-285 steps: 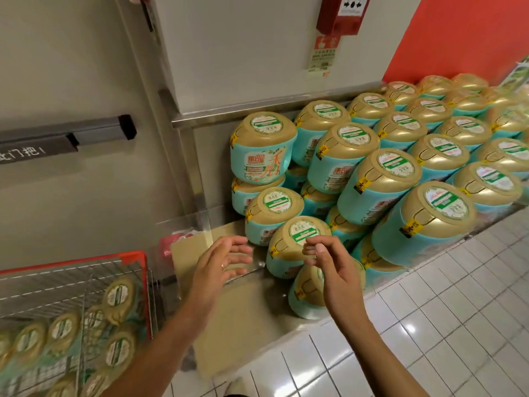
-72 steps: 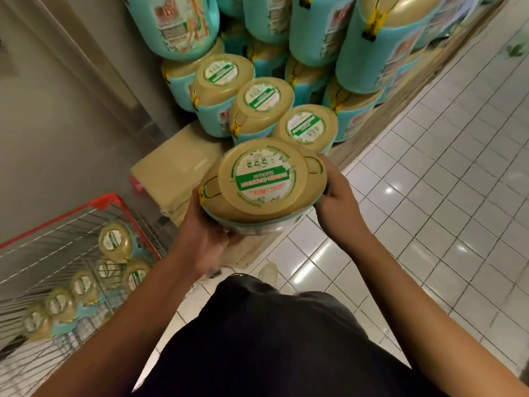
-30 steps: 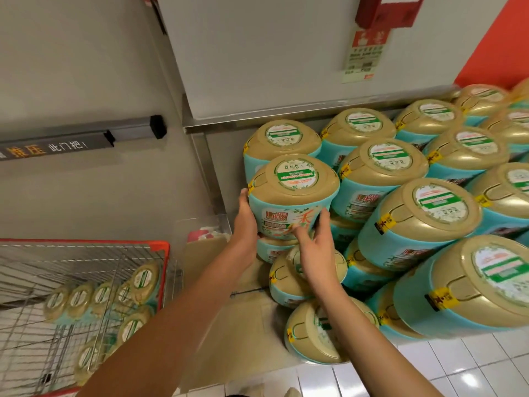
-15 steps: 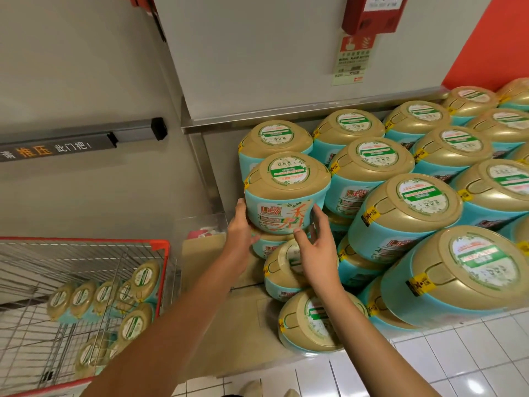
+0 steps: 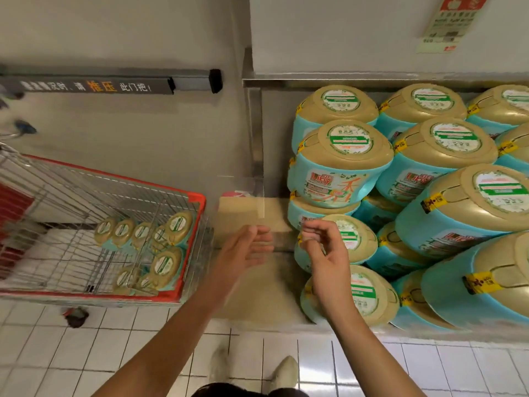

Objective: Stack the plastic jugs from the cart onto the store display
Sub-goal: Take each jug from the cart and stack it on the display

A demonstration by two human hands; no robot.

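- The left hand point(image 5: 246, 249) is smeared by motion; its fingers cannot be told apart.
- The right hand point(image 5: 325, 255) covers part of the jug lid point(image 5: 357, 239) behind it.
- The rightmost jugs point(image 5: 486, 285) run off the picture's edge.
- The cart point(image 5: 200, 199) is cut off at the left, and the labels on the cart jugs point(image 5: 163, 265) are too small to read.
- The wall notice point(image 5: 446, 21) is clipped at the top, and its print seems too blurred to read.

One cart point(image 5: 197, 202), roughly eight jugs point(image 5: 179, 223) inside; display jugs point(image 5: 346, 156) fourteen-plus; two hands point(image 5: 243, 250).
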